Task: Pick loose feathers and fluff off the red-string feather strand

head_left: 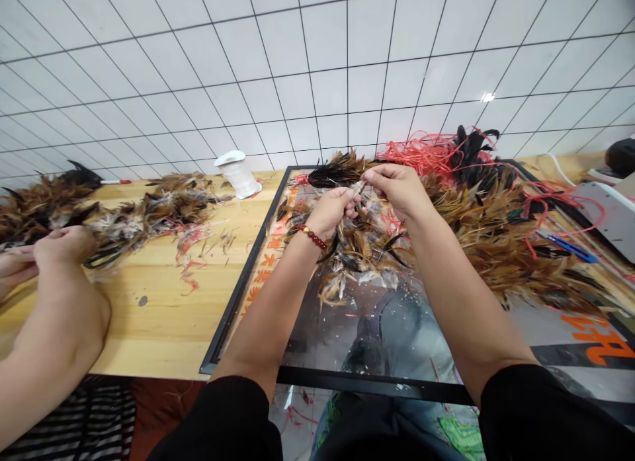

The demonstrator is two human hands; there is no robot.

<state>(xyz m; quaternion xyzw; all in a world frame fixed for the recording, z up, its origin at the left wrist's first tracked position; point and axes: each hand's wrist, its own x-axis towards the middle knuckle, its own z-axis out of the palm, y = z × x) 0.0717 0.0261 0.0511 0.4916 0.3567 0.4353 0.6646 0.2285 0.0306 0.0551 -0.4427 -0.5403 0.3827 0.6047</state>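
Note:
My left hand (331, 211) is closed in a pinch, with a red bead bracelet at its wrist. Just to its right, my right hand (395, 186) pinches too, fingertips close to the left ones. Between them is a small pale feather (358, 185), its details too small to make out. A pile of brown feathers (367, 243) lies under my hands on the black-framed glass panel (317, 342). Behind my hands rests a dark feather bundle (333, 171), its end tied in pink string. A larger heap of brown feathers (476, 236) spreads to the right.
Pink string (421, 153) is heaped near the tiled wall. A blue cutter (570, 247) lies by a white box (610, 213) at right. A white spool (238, 174) stands left of the panel. At far left are a co-worker's hands (62, 249) and more feathers (163, 203).

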